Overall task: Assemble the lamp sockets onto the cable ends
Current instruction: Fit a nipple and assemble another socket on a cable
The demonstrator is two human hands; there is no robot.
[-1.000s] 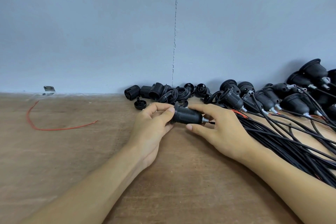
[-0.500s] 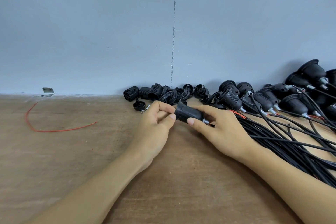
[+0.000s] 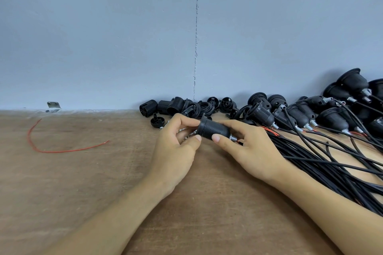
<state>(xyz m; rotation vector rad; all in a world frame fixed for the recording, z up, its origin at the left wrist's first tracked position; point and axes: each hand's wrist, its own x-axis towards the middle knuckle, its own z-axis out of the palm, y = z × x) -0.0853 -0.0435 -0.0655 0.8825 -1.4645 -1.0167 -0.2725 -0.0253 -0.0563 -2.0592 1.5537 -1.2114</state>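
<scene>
Here, a black ribbed plastic lamp socket (image 3: 213, 129) sits between both hands: the left hand (image 3: 176, 151) pinches its flanged end and the right hand (image 3: 252, 151) grips its narrow end with thumb and fingers. Just behind the grip lies a heap of loose black socket parts (image 3: 186, 106). To its right runs a bundle of thin black cables (image 3: 331, 163).

Mid-bench (image 3: 83, 192), a lamp socket (image 3: 213, 128) is held between the left hand (image 3: 174, 151) and right hand (image 3: 252, 151). Behind it, loose socket parts (image 3: 180, 106) lie against the wall (image 3: 103, 27). Cabled sockets (image 3: 331, 118) and their cables (image 3: 331, 163) lie right; a loose wire (image 3: 62, 151) and a bracket (image 3: 53, 106) lie far left.
</scene>
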